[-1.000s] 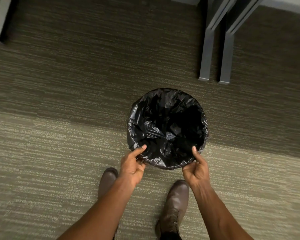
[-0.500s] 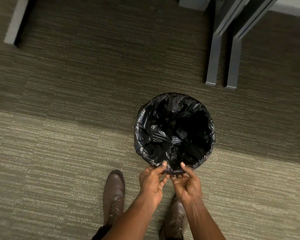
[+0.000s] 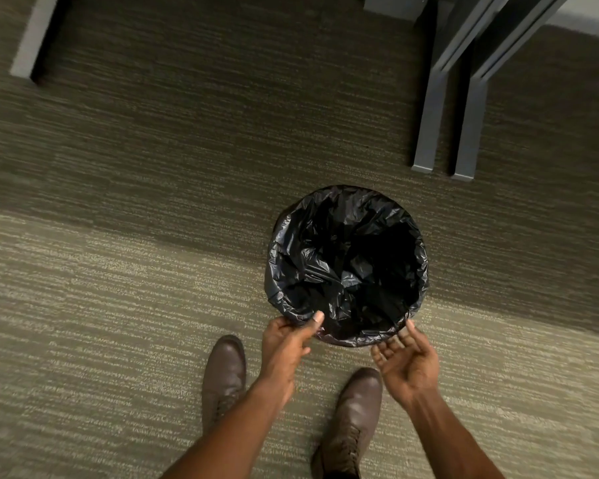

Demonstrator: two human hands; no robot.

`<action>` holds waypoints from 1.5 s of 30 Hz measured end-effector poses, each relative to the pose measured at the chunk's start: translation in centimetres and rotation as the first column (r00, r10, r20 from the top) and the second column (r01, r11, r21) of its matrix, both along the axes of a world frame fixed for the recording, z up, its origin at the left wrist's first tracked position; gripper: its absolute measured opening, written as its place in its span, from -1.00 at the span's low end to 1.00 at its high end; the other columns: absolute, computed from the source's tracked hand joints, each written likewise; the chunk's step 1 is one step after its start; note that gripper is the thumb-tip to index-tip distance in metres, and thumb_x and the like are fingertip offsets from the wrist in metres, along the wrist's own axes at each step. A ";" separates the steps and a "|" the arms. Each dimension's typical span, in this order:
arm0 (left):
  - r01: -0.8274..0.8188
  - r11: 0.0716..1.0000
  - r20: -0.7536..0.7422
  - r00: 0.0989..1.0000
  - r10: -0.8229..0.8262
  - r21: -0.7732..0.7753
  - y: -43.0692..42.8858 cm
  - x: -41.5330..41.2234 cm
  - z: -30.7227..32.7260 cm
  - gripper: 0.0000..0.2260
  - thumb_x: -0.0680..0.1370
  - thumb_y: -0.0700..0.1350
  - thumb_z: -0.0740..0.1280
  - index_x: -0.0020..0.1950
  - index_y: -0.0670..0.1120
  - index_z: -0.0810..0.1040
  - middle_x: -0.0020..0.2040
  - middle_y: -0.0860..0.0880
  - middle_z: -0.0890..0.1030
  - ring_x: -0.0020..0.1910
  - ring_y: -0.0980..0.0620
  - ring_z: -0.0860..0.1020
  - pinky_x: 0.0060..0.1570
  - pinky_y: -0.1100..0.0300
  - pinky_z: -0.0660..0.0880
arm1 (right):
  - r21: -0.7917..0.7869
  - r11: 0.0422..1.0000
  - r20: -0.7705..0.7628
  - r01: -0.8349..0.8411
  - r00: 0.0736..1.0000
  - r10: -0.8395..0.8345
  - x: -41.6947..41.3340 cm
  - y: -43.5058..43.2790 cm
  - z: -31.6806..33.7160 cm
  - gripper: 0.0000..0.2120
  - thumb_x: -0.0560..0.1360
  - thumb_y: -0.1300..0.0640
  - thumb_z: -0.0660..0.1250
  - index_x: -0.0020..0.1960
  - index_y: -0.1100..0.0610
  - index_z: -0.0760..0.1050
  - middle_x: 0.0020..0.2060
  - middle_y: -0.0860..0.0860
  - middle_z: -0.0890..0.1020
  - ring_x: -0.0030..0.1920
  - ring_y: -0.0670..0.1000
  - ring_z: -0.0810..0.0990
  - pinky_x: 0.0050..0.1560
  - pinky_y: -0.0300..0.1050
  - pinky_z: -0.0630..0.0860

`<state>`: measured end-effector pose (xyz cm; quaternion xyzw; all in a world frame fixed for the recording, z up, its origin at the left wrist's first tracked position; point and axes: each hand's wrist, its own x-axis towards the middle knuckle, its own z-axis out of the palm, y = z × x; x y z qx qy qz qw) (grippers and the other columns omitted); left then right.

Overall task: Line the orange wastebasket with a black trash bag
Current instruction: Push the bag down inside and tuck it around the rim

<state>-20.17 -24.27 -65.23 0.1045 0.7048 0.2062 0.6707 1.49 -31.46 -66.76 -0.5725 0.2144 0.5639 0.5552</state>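
Observation:
A black trash bag (image 3: 346, 264) lies spread open inside a round wastebasket on the carpet, its edge folded over the whole rim. The basket's orange body is hidden under the plastic. My left hand (image 3: 287, 337) pinches the bag's near-left edge between thumb and fingers. My right hand (image 3: 407, 357) hovers just below the near-right rim with its fingers spread, the fingertips close to the plastic and holding nothing.
Two grey metal furniture legs (image 3: 429, 108) stand just beyond the basket at the upper right. Another grey leg (image 3: 28, 43) sits at the upper left. My two brown shoes (image 3: 223, 378) rest on the striped carpet, right behind the basket.
My hands, together at the near middle of the rim half a second ago, have parted. The left slid left still gripping the bag; the right let go and opened.

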 end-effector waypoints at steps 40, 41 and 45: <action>0.478 0.834 -0.305 0.867 -0.395 0.277 20.7 -2.0 0.4 -0.51 0.49 0.19 0.62 0.26 -0.06 0.62 0.12 -0.02 0.72 0.04 0.04 0.68 0.03 0.13 0.63 | -0.525 0.415 0.692 -0.743 -0.089 0.716 8.5 28.4 1.7 -0.40 0.37 -0.52 0.47 -0.09 0.04 0.69 -0.08 -0.05 0.77 -0.01 -0.01 0.74 0.08 -0.03 0.63; 0.512 0.809 -0.320 0.848 -0.423 0.288 21.6 -1.3 0.4 -0.53 0.49 0.19 0.62 0.25 -0.04 0.63 0.09 -0.01 0.73 0.00 0.06 0.68 -0.02 0.15 0.62 | -0.539 0.404 0.692 -0.739 -0.115 0.712 8.0 28.8 1.7 -0.42 0.40 -0.52 0.44 -0.14 0.03 0.67 -0.13 -0.06 0.76 -0.06 -0.06 0.72 -0.02 -0.11 0.57; 0.621 0.718 -0.370 0.777 -0.509 0.315 24.2 1.5 0.0 -0.69 0.52 0.23 0.58 0.06 0.06 0.66 -0.02 0.08 0.73 -0.04 0.13 0.66 -0.17 0.24 0.53 | -0.583 0.328 0.682 -0.743 -0.228 0.695 6.2 29.9 1.6 -0.43 0.52 -0.44 0.39 -0.35 0.01 0.52 -0.36 -0.09 0.62 -0.26 -0.11 0.59 -0.17 -0.19 0.42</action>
